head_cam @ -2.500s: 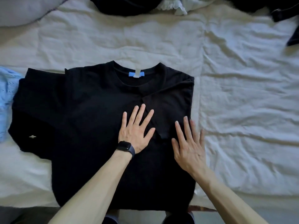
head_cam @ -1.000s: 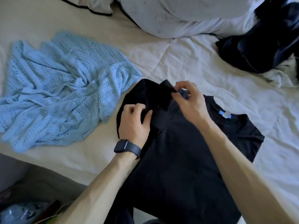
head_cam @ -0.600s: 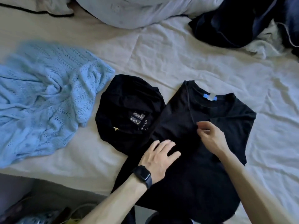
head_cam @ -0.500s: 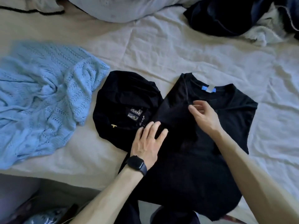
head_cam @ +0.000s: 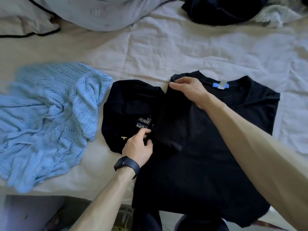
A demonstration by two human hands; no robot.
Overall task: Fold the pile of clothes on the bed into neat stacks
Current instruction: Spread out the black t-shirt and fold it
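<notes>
Fingers (head_cam: 176, 83) of right hand (head_cam: 188, 90) pinch black tee (head_cam: 200, 164) at its shoulder, 12 o'clock; left hand (head_cam: 138, 148) fingers curl round the folded side edge at 9. Tee lies flat on bed (head_cam: 166, 52), centre-right; blue knit (head_cam: 50, 117) beside it at 9 o'clock.

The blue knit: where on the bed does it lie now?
In the head view the blue knit lies crumpled on the left of the bed, just left of the black shirt.

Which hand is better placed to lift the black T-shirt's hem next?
Probably left: the left hand grips the black T-shirt low on its folded side, nearer the hem; the right hand pinches its shoulder.
</notes>
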